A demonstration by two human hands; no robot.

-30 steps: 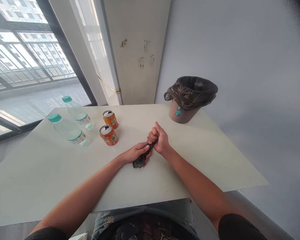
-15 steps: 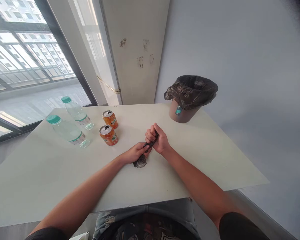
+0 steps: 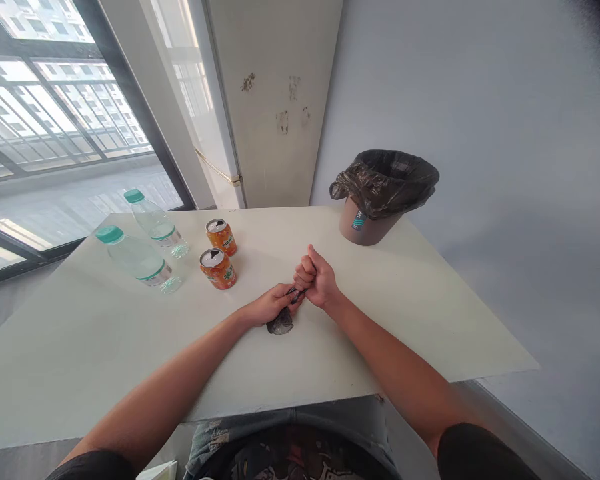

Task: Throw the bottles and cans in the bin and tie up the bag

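Note:
A small crumpled black plastic bag (image 3: 281,324) lies on the white table (image 3: 405,300) in front of me. My left hand (image 3: 273,305) presses down on it with fingers curled around its upper part. My right hand (image 3: 316,279) is closed in a fist around the twisted end of the same bag, just right of the left hand. Both hands touch each other near the table's middle.
Two orange drink cans (image 3: 218,267) stand left of my hands, with two clear water bottles with green caps (image 3: 136,257) further left. A brown bin lined with a black bag (image 3: 377,195) stands at the table's far right corner. A window and a pillar lie behind.
The visible lump of black bag has grown smaller as more of it is gathered between my hands. My right fist has shifted slightly; both hands stay in the same spot.

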